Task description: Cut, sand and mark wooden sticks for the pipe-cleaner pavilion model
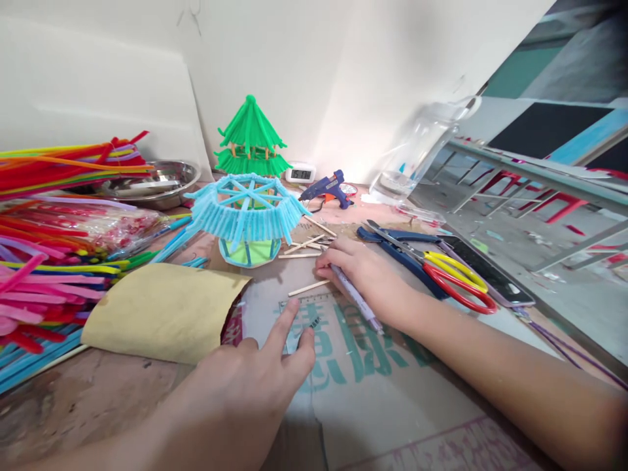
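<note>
The right hand (360,271) is closed around a slim pale pen (356,297), its tip end pointing toward the person and its fingertips resting on the counter (98,399) just beside a thin wooden stick (308,288) that lies flat on a sheet of grey cardboard printed with green characters (373,373). The left hand (255,379) lies loosely open on that same cardboard, forefinger and thumb stretched forward and pressing on a clear plastic ruler (307,311), gripping nothing. More loose wooden sticks (307,245) lie scattered just beyond the right hand, near a light-blue pipe-cleaner pavilion model with a fringed roof (248,212). Behind it stands a green pipe-cleaner pavilion model (251,140), next to a small white digital clock (300,173) and a blue glue gun (328,188). To the right of the hand lie scissors with yellow and red handles (454,278), crossing a blue-handled tool (392,245), and a dark phone (488,271). On the left are a tan sheet of paper (161,311), heaps of multicoloured pipe cleaners (44,261) and a shallow steel dish (157,180).
</note>
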Motion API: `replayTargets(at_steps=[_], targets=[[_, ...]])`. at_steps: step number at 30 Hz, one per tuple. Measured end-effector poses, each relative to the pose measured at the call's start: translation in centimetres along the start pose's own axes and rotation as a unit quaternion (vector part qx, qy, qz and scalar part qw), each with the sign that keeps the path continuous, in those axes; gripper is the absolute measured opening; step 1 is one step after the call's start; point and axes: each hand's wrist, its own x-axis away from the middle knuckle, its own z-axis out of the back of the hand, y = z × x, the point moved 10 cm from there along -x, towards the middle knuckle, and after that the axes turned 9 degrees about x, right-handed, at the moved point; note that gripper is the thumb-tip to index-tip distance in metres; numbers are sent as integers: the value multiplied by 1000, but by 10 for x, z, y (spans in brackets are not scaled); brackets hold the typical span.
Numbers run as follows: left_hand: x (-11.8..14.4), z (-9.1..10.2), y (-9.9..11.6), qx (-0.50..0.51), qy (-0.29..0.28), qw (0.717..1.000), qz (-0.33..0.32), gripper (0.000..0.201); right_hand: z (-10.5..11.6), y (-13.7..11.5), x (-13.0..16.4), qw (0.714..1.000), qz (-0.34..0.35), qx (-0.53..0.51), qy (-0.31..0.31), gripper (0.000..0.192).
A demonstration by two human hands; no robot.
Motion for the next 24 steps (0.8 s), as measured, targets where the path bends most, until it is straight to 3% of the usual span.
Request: replayTargets(at_steps=[7,12,18,24], targets=[[-4,-6,1,4,-17,1000,-8,68,-8,-9,1,993,75,-24,-84,14],[-7,-24,-2,66,-77,995,10,77,2,-9,4,996,65,36,-44,18],[-9,-11,1,73,-84,994,2,62,33,18,0,996,24,81,10,14],[-8,-5,-2,69,-79,994,5,60,8,19,-28,994,16,110,-10,14]])
